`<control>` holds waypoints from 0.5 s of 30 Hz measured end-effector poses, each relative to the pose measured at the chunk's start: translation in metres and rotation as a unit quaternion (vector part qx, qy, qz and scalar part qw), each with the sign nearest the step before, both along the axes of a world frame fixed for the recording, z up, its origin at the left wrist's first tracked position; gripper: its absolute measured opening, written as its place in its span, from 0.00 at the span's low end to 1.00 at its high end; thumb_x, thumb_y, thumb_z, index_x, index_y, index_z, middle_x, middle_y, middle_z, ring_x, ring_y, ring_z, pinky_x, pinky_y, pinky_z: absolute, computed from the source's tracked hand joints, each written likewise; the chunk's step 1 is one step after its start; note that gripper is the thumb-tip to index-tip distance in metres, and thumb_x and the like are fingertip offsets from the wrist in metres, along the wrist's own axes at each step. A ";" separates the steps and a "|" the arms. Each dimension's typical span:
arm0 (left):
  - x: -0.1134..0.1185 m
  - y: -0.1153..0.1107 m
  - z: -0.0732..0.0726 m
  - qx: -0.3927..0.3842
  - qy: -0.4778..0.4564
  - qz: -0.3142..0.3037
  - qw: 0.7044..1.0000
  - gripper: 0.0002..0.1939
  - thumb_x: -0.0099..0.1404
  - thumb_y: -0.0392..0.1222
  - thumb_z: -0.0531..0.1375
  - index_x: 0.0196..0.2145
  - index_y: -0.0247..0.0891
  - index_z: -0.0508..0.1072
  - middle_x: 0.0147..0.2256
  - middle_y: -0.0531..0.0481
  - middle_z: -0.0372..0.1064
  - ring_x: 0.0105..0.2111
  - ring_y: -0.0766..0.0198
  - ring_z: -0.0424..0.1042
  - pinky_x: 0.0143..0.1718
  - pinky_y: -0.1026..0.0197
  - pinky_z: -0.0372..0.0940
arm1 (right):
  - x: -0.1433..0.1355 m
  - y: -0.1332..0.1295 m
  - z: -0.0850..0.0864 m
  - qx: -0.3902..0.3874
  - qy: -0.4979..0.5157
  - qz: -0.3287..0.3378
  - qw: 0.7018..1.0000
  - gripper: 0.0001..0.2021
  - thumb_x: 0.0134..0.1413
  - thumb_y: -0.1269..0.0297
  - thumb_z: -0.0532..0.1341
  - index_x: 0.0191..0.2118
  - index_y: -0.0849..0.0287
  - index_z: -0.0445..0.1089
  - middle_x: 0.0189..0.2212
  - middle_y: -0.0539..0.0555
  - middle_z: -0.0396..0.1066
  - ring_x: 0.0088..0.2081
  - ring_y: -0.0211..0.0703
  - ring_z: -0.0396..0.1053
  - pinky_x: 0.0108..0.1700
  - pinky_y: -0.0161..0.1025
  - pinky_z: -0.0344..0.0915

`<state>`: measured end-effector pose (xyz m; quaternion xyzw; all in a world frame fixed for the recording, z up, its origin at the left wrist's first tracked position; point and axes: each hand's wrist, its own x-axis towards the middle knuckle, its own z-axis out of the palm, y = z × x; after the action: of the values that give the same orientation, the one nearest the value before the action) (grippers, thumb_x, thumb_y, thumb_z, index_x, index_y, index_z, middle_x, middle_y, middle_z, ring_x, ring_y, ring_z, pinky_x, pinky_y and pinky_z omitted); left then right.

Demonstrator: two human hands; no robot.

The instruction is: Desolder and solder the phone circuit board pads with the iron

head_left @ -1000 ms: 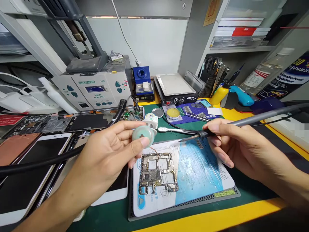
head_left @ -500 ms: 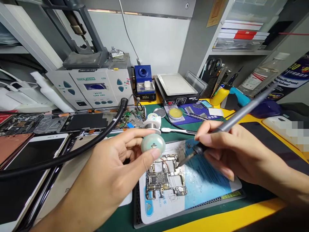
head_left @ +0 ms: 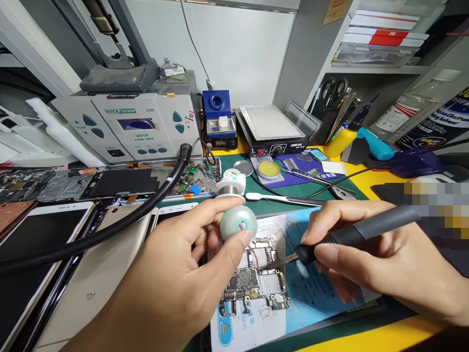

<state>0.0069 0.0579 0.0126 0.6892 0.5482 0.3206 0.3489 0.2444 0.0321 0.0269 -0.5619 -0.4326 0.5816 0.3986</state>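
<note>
The spool (head_left: pixel 237 222) is a round, pale green, translucent disc with a small central hole; it is held raised, face tilted upward, over the board's upper left portion. A thin copper-coloured strand (head_left: pixel 255 256) extends downward from the spool to the circuit board (head_left: pixel 244 279). The board, irregular in outline and densely populated, lies flat on a blue-and-white sheet (head_left: pixel 256 337), partly covered. The soldering iron (head_left: pixel 357 232), dark-handled, slopes down leftward, its metal tip beside the strand's lower end; contact cannot be determined.
</note>
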 end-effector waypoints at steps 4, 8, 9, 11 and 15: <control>0.001 -0.002 0.001 0.006 -0.020 0.005 1.000 0.17 0.66 0.55 0.68 0.49 0.50 0.85 0.20 0.57 0.70 0.20 0.65 0.71 0.19 0.69 0.67 | 0.000 0.000 -0.002 0.015 -0.011 0.000 1.000 0.10 0.37 0.66 0.81 0.25 0.56 0.80 0.15 0.48 0.72 0.14 0.36 0.66 0.16 0.28 0.61; 0.003 -0.002 0.003 0.007 -0.041 0.008 0.999 0.16 0.66 0.53 0.68 0.48 0.47 0.86 0.18 0.59 0.60 0.17 0.67 0.62 0.17 0.69 0.63 | -0.001 0.001 -0.002 0.025 -0.023 0.003 0.999 0.13 0.40 0.61 0.81 0.23 0.57 0.79 0.15 0.48 0.72 0.13 0.35 0.66 0.15 0.28 0.62; 0.003 -0.002 0.002 0.008 -0.040 0.005 0.999 0.16 0.66 0.52 0.67 0.48 0.46 0.86 0.18 0.60 0.58 0.17 0.67 0.60 0.17 0.69 0.62 | -0.001 0.001 -0.001 0.023 -0.026 0.003 0.999 0.13 0.40 0.61 0.82 0.23 0.57 0.78 0.15 0.48 0.72 0.13 0.35 0.66 0.15 0.28 0.62; 0.003 -0.002 0.001 0.011 -0.039 -0.002 0.999 0.15 0.67 0.52 0.67 0.48 0.46 0.86 0.18 0.61 0.55 0.17 0.68 0.57 0.16 0.69 0.60 | -0.002 0.002 -0.001 0.021 -0.029 0.003 0.999 0.14 0.39 0.60 0.82 0.22 0.57 0.78 0.14 0.48 0.72 0.13 0.35 0.66 0.15 0.29 0.62; 0.004 -0.002 0.000 0.013 -0.029 -0.008 0.999 0.13 0.67 0.51 0.67 0.47 0.48 0.85 0.19 0.62 0.52 0.17 0.69 0.54 0.16 0.71 0.57 | -0.002 0.002 -0.001 0.029 -0.032 0.001 0.999 0.15 0.40 0.58 0.82 0.22 0.57 0.78 0.15 0.49 0.72 0.13 0.36 0.66 0.15 0.29 0.62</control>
<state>0.0107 0.0564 0.0129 0.6884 0.5281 0.3448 0.3583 0.2420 0.0341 0.0255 -0.5680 -0.4621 0.5508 0.4005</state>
